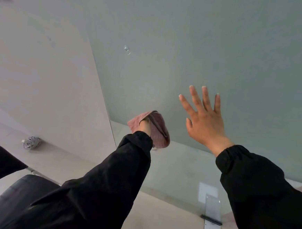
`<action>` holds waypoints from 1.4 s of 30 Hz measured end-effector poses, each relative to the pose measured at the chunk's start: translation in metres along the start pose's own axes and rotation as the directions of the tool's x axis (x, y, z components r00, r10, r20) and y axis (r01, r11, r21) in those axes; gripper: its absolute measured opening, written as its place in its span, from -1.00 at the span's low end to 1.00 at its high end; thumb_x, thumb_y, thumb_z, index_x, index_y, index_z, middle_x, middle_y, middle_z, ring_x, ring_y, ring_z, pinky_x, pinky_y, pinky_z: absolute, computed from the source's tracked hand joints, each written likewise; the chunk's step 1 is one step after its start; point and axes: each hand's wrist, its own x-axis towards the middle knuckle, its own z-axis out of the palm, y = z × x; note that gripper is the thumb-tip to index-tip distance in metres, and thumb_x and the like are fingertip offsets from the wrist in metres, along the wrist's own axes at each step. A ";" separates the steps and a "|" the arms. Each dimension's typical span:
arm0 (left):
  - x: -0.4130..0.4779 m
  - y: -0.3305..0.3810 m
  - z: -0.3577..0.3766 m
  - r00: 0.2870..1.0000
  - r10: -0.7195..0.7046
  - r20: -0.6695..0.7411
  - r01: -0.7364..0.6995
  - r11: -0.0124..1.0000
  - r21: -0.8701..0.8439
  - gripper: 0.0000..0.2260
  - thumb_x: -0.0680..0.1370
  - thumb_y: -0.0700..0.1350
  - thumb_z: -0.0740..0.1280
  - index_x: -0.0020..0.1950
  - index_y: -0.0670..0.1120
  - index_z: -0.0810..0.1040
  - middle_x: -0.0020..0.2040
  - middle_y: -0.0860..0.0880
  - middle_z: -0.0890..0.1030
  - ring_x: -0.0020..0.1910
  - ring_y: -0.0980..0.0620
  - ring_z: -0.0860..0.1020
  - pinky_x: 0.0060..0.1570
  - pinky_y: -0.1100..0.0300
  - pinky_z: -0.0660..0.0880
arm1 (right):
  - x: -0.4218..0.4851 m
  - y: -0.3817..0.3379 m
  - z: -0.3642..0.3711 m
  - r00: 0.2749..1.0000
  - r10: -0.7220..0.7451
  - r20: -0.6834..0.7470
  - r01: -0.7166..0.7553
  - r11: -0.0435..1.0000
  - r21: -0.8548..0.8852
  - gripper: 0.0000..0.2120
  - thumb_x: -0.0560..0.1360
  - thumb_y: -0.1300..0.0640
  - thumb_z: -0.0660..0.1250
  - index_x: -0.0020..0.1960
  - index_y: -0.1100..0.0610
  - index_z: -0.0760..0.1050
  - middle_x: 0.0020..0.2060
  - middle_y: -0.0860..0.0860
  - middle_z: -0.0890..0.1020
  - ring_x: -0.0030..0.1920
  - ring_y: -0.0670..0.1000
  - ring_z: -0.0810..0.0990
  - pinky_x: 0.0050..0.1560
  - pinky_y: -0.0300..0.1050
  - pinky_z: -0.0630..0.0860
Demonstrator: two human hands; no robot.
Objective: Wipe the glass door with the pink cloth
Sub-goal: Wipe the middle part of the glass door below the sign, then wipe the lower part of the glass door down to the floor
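The frosted grey-green glass door fills the upper right of the view, with a clear strip along its lower part. My left hand holds the folded pink cloth against the glass near the door's left edge; the cloth wraps over most of the hand. My right hand lies flat on the frosted glass to the right of the cloth, fingers spread and straight. Both arms wear black sleeves.
A beige wall meets the door on the left. A coiled white cable lies on the floor by the wall. A dark chair stands at lower left. A metal hinge fitting sits at the door's bottom.
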 end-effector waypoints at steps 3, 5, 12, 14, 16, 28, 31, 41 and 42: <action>0.010 0.001 -0.008 0.997 -0.046 0.068 0.054 0.992 -0.117 -0.80 0.51 -0.23 0.40 0.13 -0.20 0.58 -0.10 -0.14 0.66 -0.10 -0.10 0.63 -0.10 0.08 0.60 | -0.008 -0.019 0.011 0.996 -0.086 -0.035 0.089 0.992 0.091 -0.32 0.39 0.22 0.28 0.51 0.10 0.26 0.52 0.13 0.21 0.51 0.20 0.15 0.46 0.28 -0.01; 0.004 0.002 -0.011 0.981 -0.035 0.193 0.064 0.987 -0.144 -0.84 0.48 -0.24 0.43 0.05 -0.19 0.62 -0.19 -0.13 0.66 -0.14 -0.10 0.63 -0.11 0.08 0.60 | -0.013 -0.030 0.016 0.978 -0.166 -0.125 0.189 0.961 0.202 -0.47 0.39 0.25 0.21 0.37 0.19 0.45 0.27 0.14 0.55 0.26 0.16 0.53 0.29 0.15 0.39; 0.012 0.004 -0.011 0.946 -0.157 0.283 0.191 0.977 -0.097 -0.81 0.56 -0.07 0.37 0.07 -0.17 0.58 -0.06 -0.15 0.64 -0.11 -0.07 0.61 -0.26 0.11 0.57 | -0.030 -0.060 0.025 0.934 -0.298 0.196 0.228 0.921 0.317 -0.83 0.39 0.18 0.14 -0.20 0.12 0.51 -0.45 0.01 0.57 -0.48 0.18 0.54 -0.45 -0.17 0.18; 0.018 0.003 -0.013 0.921 -0.186 0.342 0.218 0.974 -0.057 -0.76 0.57 -0.01 0.34 0.08 -0.18 0.56 -0.02 -0.14 0.62 -0.07 -0.06 0.58 -0.15 0.10 0.55 | -0.033 -0.071 0.030 0.860 -0.341 0.380 0.222 0.920 0.323 -0.79 0.47 0.19 0.15 0.00 0.10 0.52 -0.24 0.04 0.64 -0.26 0.22 0.60 -0.35 -0.10 0.24; 0.023 0.006 -0.016 0.894 -0.212 0.395 0.209 0.977 0.051 -0.72 0.62 0.03 0.25 0.07 -0.18 0.52 -0.03 -0.12 0.59 -0.04 -0.05 0.54 -0.01 0.09 0.50 | -0.034 -0.087 0.034 0.823 -0.340 0.456 0.177 0.915 0.362 -0.74 0.50 0.17 0.11 0.10 0.06 0.50 -0.09 0.04 0.64 -0.12 0.21 0.60 -0.29 -0.08 0.34; 0.068 0.036 -0.035 0.782 -0.244 0.573 -0.056 0.889 0.455 -0.97 0.53 -0.20 0.33 -0.07 -0.13 0.56 -0.15 -0.11 0.60 -0.14 -0.06 0.55 -0.15 0.14 0.47 | -0.023 -0.174 0.071 0.782 0.166 0.601 -0.448 0.821 0.355 -0.36 0.51 0.25 0.14 0.55 0.17 0.02 0.11 0.15 0.56 -0.04 0.22 0.55 -0.24 -0.05 0.31; 0.080 0.032 -0.035 0.749 -0.068 0.659 -0.457 0.668 0.588 -0.78 0.42 -0.11 0.38 0.01 -0.19 0.62 -0.08 -0.22 0.63 -0.06 -0.09 0.58 -0.07 0.22 0.40 | -0.025 -0.182 0.075 0.735 0.316 0.599 -0.616 0.681 0.396 -0.30 0.48 0.30 0.16 0.54 0.15 -0.05 0.05 0.20 0.59 -0.08 0.28 0.57 -0.22 -0.02 0.38; 0.091 0.040 -0.074 0.571 0.336 0.749 -0.806 0.055 0.589 -0.88 0.48 -0.29 0.24 -0.10 -0.27 0.56 -0.04 -0.17 0.60 0.01 -0.18 0.51 -0.11 0.18 0.37 | -0.014 -0.158 0.078 0.818 0.436 0.375 -0.569 0.519 0.638 -0.65 0.47 0.38 0.23 0.24 0.26 0.35 -0.10 0.14 0.62 -0.11 0.22 0.58 -0.19 -0.03 0.46; 0.093 0.038 -0.076 0.551 0.338 0.763 -0.813 0.009 0.583 -0.87 0.46 -0.32 0.23 -0.08 -0.28 0.56 -0.02 -0.18 0.60 0.03 -0.19 0.50 -0.09 0.19 0.36 | -0.011 -0.158 0.077 0.815 0.452 0.364 -0.568 0.495 0.658 -0.67 0.46 0.39 0.22 0.21 0.26 0.37 -0.06 0.15 0.62 -0.07 0.21 0.58 -0.16 -0.06 0.45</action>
